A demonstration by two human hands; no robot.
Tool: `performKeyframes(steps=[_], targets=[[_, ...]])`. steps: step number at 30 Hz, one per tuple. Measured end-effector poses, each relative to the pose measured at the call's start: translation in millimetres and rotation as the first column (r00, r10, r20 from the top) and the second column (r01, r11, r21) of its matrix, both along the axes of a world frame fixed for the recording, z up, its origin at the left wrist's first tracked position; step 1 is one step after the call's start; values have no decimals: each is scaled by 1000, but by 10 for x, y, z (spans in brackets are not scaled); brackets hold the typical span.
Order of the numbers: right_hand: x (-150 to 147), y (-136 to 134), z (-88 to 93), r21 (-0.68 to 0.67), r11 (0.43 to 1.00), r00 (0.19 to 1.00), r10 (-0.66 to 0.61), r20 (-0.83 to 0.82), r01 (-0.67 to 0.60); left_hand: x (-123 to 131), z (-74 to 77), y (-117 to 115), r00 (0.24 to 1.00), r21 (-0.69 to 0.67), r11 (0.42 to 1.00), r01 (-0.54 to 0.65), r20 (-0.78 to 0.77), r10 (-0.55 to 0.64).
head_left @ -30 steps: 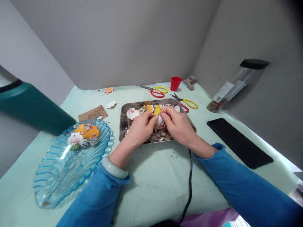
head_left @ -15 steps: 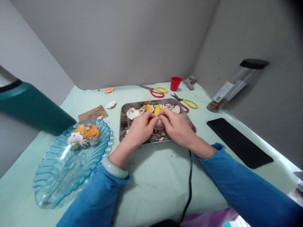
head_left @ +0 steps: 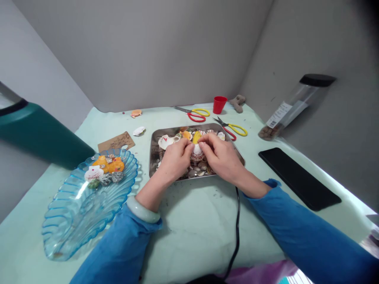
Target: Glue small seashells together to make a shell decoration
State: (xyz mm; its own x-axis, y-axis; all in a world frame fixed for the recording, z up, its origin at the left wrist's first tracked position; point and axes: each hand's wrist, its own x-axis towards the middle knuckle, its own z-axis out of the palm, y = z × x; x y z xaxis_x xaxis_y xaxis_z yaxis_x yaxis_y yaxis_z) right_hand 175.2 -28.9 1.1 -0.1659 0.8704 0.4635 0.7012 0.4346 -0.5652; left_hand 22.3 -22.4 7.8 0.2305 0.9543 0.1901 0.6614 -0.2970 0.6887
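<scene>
white scallop shell (head_left: 197, 151) is pinched btwn fingertips of left hand (head_left: 174, 159) & right hand (head_left: 220, 156), held just above metal tray (head_left: 154, 152) w/ other shells, prob. for steadiness.

A blue glass dish (head_left: 74, 213) sits at the worktop's left edge, a black phone (head_left: 299, 178) at the right, and scissors (head_left: 197, 114) and a red cup (head_left: 219, 104) near the far edge.

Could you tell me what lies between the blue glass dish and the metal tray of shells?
In the head view, only bare pale green table cover separates the blue glass dish from the metal tray.
</scene>
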Motion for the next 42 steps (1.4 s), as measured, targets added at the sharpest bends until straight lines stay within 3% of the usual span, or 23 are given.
performKeyframes(steps=[27,42], targets=[[-4,25,-23,1,999,998,-33,49,33,3,-5,9,999,3,1000,-28,-21,28],[0,21,-36,-41,996,995,78,68,-76,-5,-51,8,1000,15,1000,-6,1,6]])
